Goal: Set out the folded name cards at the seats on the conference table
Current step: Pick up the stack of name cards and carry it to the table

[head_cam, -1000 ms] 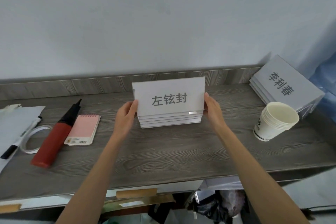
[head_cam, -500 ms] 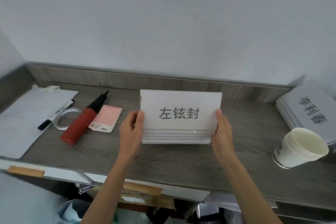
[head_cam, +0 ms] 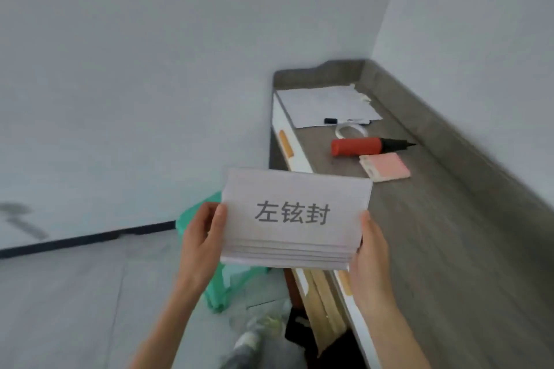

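A stack of white folded name cards (head_cam: 295, 219) with grey printed characters on the top card hangs in the air, off the grey wooden counter (head_cam: 443, 234). My left hand (head_cam: 202, 240) grips the stack's left edge, thumb on the front. My right hand (head_cam: 370, 252) grips its right edge. The stack sits over the counter's front edge and the floor beside it.
On the counter lie a pink notepad (head_cam: 386, 166), a red and black hand pump (head_cam: 362, 146), a roll of tape (head_cam: 350, 130), a marker (head_cam: 332, 121) and white sheets (head_cam: 323, 105). A green plastic stool (head_cam: 221, 287) stands on the floor left of the counter. Walls close the corner.
Both hands have lifted the stack off the counter and carried it left. The view has swung left, so the counter now runs along the right; the paper cups and second stack are out of view.
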Demonstrator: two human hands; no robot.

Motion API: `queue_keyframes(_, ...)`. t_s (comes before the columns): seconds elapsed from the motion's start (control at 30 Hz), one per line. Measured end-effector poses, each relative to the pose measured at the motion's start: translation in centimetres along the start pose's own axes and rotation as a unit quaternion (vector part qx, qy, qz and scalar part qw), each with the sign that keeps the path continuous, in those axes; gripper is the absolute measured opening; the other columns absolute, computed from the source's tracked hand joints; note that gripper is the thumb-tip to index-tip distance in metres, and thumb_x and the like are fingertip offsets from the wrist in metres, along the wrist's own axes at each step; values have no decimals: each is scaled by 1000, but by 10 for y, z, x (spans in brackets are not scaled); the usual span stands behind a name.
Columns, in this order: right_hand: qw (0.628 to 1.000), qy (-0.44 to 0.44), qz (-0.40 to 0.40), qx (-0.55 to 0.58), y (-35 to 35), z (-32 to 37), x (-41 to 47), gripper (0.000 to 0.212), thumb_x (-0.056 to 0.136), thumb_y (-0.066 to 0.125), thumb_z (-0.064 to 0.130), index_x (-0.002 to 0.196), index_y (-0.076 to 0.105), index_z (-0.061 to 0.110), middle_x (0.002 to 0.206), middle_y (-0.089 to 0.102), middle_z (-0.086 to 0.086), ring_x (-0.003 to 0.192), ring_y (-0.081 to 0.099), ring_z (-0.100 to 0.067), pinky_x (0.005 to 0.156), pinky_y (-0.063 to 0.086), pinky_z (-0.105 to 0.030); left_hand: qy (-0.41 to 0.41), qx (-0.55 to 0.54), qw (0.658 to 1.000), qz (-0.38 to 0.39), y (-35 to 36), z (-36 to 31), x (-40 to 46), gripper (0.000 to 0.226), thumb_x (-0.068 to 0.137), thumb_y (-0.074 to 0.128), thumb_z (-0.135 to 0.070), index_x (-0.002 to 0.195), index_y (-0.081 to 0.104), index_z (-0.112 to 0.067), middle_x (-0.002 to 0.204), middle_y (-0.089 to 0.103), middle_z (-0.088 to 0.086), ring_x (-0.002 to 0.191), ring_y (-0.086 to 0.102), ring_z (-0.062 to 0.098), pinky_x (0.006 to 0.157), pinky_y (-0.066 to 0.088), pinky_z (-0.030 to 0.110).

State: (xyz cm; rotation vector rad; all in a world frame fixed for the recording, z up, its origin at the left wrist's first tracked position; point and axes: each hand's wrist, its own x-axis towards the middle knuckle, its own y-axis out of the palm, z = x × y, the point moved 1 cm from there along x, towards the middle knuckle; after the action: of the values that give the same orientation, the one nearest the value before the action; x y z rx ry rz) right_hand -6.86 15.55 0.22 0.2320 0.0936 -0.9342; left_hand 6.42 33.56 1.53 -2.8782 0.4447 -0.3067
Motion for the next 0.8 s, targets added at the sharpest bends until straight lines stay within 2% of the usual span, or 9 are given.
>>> queue_keyframes(0.13, 983, 30, 176, -51, 86, -27, -21, 46, 81, 44, 59, 104, 61, 22, 107, 65, -11, 101, 60, -31, 87, 48, -51, -59, 32, 982, -174, -95, 24, -46, 29, 79, 39, -47, 65, 47, -24, 60, 46, -6, 52, 41, -1, 50, 32, 15)
queue_keyframes(0.2, 964, 62, 253, -55, 132, -41, -40, 42, 84, 45, 52, 103, 58, 17, 108, 64, -11, 101, 59, -32, 89, 47, -50, -80, 44, 961, -261, -140, 34, -74, 34, 76, 38, -54, 64, 48, -23, 56, 46, -7, 51, 39, 0, 49, 30, 16)
queue_keyframes(0.3, 930, 81, 350, -76, 198, -59, -78, 48, 73, 54, 59, 90, 58, 15, 99, 61, -15, 93, 57, -32, 84, 46, -47, -112, 57, 920, -372, -197, 41, -120, 27, 81, 39, -42, 64, 47, -23, 55, 47, -8, 52, 41, 0, 49, 31, 14)
queue_keyframes(0.4, 885, 88, 446, -100, 255, -83, -127, 56, 74, 51, 60, 97, 60, 10, 103, 63, -10, 95, 57, -22, 86, 45, -41, -133, 67, 876, -458, -248, 50, -166, 24, 84, 39, -35, 65, 47, -22, 56, 49, -8, 52, 42, -1, 49, 32, 11)
queue_keyframes(0.47, 856, 103, 493, -117, 289, -103, -161, 44, 81, 47, 56, 98, 61, 18, 107, 63, -7, 99, 57, -22, 89, 45, -39, -147, 59, 848, -506, -282, 61, -193, 25, 82, 40, -38, 65, 48, -22, 55, 53, -14, 52, 42, 0, 47, 31, 11)
queue_keyframes(0.57, 826, 116, 537, -127, 345, -129, -212, 32, 85, 50, 48, 95, 61, 19, 106, 64, -5, 97, 57, -20, 88, 45, -37, -173, 51, 809, -559, -338, 82, -228, 28, 81, 41, -42, 64, 50, -21, 55, 51, -12, 52, 41, 1, 48, 32, 12)
queue_keyframes(0.67, 802, 116, 568, -144, 404, -152, -269, 28, 88, 49, 41, 88, 61, 16, 96, 62, -6, 90, 56, -20, 83, 42, -38, -193, 60, 793, -575, -401, 100, -257, 31, 81, 42, -46, 65, 50, -20, 57, 49, -9, 52, 41, 3, 48, 32, 13)
queue_keyframes(0.73, 788, 126, 584, -151, 443, -166, -305, 22, 89, 48, 40, 82, 61, 23, 94, 63, -2, 88, 57, -17, 83, 43, -38, -204, 67, 783, -583, -444, 107, -270, 29, 85, 44, -40, 67, 50, -18, 59, 50, -8, 52, 43, 2, 48, 34, 11)
queue_keyframes(0.8, 772, 140, 601, -150, 481, -179, -336, 21, 88, 48, 40, 84, 62, 26, 94, 64, 1, 88, 58, -16, 82, 44, -36, -208, 62, 770, -600, -486, 114, -278, 27, 85, 44, -37, 66, 50, -19, 57, 54, -12, 52, 45, 1, 48, 35, 10)
